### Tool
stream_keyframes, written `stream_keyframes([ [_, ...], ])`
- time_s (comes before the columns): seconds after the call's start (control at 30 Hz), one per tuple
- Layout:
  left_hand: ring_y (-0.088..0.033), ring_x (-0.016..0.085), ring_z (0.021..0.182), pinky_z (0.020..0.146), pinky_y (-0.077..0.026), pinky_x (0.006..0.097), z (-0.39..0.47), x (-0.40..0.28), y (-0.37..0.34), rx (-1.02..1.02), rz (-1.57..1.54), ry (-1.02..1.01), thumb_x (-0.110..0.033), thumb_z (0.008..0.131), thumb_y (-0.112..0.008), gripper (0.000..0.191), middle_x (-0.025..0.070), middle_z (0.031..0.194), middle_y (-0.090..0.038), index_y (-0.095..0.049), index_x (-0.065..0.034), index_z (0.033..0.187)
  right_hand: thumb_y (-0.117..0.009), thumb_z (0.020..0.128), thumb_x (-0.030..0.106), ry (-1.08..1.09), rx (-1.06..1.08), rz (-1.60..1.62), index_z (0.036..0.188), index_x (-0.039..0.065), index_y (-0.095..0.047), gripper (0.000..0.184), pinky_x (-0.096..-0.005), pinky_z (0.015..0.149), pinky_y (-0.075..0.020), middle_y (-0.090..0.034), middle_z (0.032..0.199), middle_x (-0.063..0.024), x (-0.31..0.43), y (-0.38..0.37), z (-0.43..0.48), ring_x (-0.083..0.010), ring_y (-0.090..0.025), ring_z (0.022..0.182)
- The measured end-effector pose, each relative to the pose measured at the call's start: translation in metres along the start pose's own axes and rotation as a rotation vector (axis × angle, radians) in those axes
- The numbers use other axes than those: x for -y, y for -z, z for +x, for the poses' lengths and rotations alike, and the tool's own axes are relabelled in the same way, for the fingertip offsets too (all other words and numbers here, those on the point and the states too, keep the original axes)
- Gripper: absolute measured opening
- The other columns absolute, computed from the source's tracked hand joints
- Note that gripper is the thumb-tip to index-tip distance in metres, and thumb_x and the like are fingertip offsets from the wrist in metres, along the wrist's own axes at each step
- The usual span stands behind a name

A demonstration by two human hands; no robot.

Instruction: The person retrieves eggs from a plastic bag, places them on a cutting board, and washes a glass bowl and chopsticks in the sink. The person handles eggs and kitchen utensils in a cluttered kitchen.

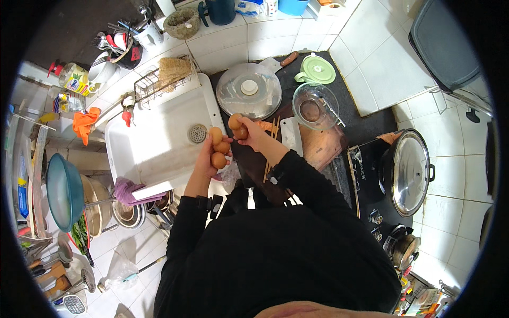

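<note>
My left hand (203,162) cradles three brown eggs (218,160) in a row along its palm and fingers, at the right rim of the white sink (139,167). Close beside it, my right hand (254,137) grips two more brown eggs (235,121), one above the other, over the dark counter. A pair of wooden chopsticks (272,153) lies under my right forearm. To the right of that hand, a metal blade (291,133) rests along a wooden cutting board (326,149). A clear glass bowl (300,101) with a utensil leaning in it stands at the board's far end.
Beyond my hands sits a large metal lid (230,95), with a wooden-handled knife (289,59) and a green lidded cup (318,71) near it. Right is a gas stove with a lidded wok (409,171). A wire rack (147,85) holds a sponge. A purple cloth (129,190) hangs at the sink's near edge.
</note>
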State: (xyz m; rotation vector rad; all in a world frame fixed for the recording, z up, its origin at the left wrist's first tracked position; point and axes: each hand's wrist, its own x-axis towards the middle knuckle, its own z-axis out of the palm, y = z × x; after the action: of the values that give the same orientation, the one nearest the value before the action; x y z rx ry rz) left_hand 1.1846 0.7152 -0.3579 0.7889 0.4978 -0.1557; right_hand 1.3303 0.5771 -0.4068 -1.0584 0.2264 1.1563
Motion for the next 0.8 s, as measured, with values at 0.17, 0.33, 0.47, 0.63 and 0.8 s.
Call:
stream_keyframes([
  [0.17,-0.061,0.022,0.075,0.052,-0.052,0.0331,-0.009,-0.007,0.021,0.009,-0.032,-0.008,-0.063,0.092,-0.042,0.063,0.0101,0.114,-0.061,-0.054,-0.0072,0.118,-0.058,0.087,0.05,0.135,0.011,0.164,0.108,0.015,-0.057,0.041,-0.0285,0.061,-0.047,-0.063,0.091,-0.0012,-0.008,-0.003,0.017,-0.0163,-0.061,0.077],
  [0.33,-0.061,0.021,0.074,0.052,-0.051,0.0323,-0.017,-0.014,0.041,-0.003,-0.076,-0.012,-0.063,0.092,-0.042,0.062,0.0108,0.114,-0.061,-0.054,-0.0075,0.117,-0.054,0.09,0.047,0.232,0.021,0.259,0.107,0.015,-0.057,0.036,-0.0297,0.06,-0.0458,-0.064,0.09,-0.0026,0.004,0.004,0.013,-0.0175,-0.061,0.076],
  [0.47,-0.061,0.021,0.077,0.053,-0.051,0.0319,-0.017,-0.016,0.054,0.034,-0.103,-0.021,-0.063,0.094,-0.039,0.062,0.0128,0.117,-0.06,-0.053,-0.0075,0.118,-0.049,0.093,0.045,0.337,0.074,0.335,0.112,0.012,-0.054,0.039,-0.0323,0.064,-0.0444,-0.06,0.099,-0.0054,0.028,0.013,0.005,-0.0204,-0.059,0.084],
  [0.63,-0.061,0.021,0.076,0.053,-0.051,0.0318,-0.012,-0.016,0.065,0.044,-0.143,0.018,-0.063,0.094,-0.04,0.061,0.0125,0.116,-0.061,-0.054,-0.0079,0.117,-0.047,0.094,0.047,0.358,0.013,0.298,0.117,0.01,-0.052,0.044,-0.0339,0.068,-0.0468,-0.058,0.103,-0.0064,0.049,0.026,-0.006,-0.0232,-0.059,0.086],
  [0.8,-0.061,0.02,0.073,0.052,-0.051,0.0316,-0.011,-0.018,0.068,0.042,-0.166,0.045,-0.061,0.093,-0.043,0.059,0.0104,0.111,-0.061,-0.055,-0.0076,0.114,-0.047,0.094,0.048,0.366,0.035,0.276,0.121,0.011,-0.052,0.046,-0.0343,0.068,-0.049,-0.059,0.106,-0.0075,0.051,0.034,-0.006,-0.0256,-0.06,0.089],
])
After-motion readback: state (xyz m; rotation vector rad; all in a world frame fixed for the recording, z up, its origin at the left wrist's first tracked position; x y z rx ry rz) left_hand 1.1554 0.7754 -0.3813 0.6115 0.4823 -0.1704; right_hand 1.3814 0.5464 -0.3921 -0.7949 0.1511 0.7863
